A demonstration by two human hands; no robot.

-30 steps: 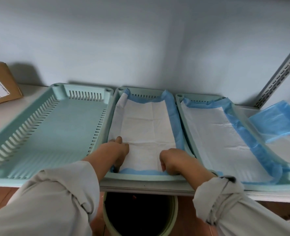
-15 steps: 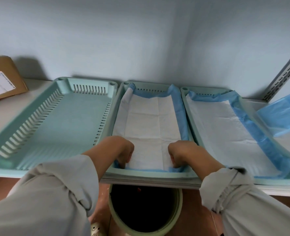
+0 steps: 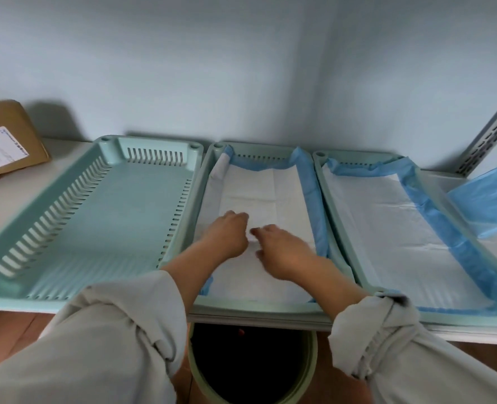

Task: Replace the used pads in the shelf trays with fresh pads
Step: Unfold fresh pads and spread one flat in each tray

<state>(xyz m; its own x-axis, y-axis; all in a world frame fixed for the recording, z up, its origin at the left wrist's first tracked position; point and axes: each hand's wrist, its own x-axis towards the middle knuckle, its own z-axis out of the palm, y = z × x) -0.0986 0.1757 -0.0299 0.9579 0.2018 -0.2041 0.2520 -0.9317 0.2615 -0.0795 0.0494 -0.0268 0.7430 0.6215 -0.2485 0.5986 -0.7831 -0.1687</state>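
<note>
My left hand (image 3: pixel 227 234) and right hand (image 3: pixel 282 252) rest close together on the white pad (image 3: pixel 259 199) in the middle tray (image 3: pixel 259 309), fingers curled loosely down on it; whether they pinch it I cannot tell. The 3 trays sit side by side along the shelf's (image 3: pixel 8 199) front edge: the left tray (image 3: pixel 95 214) bare, the right tray (image 3: pixel 321 158) lined with another blue-edged pad (image 3: pixel 387 223). A bin (image 3: pixel 200 380) stands below the shelf's front edge.

Soft dim daylight, hands (image 3: pixel 253 246) motion-blurred, wide-angle bowing at edges
</note>
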